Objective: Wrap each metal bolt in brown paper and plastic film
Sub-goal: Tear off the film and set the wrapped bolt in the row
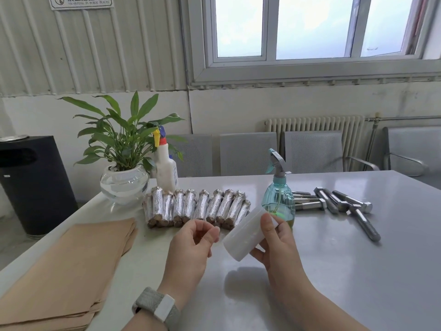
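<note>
bolts [338,203] unwrapped: about six

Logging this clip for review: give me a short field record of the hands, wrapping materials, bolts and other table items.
right hand: holds film roll above table
left hand: fingers curled beside roll's end; whether it pinches film, cannot tell
brown paper: stacked sheets, table's left
wrapped bolts: row at the back
bare bolts: loose pile, right
others: teal spray bottle, white spray bottle, potted plant
</note>
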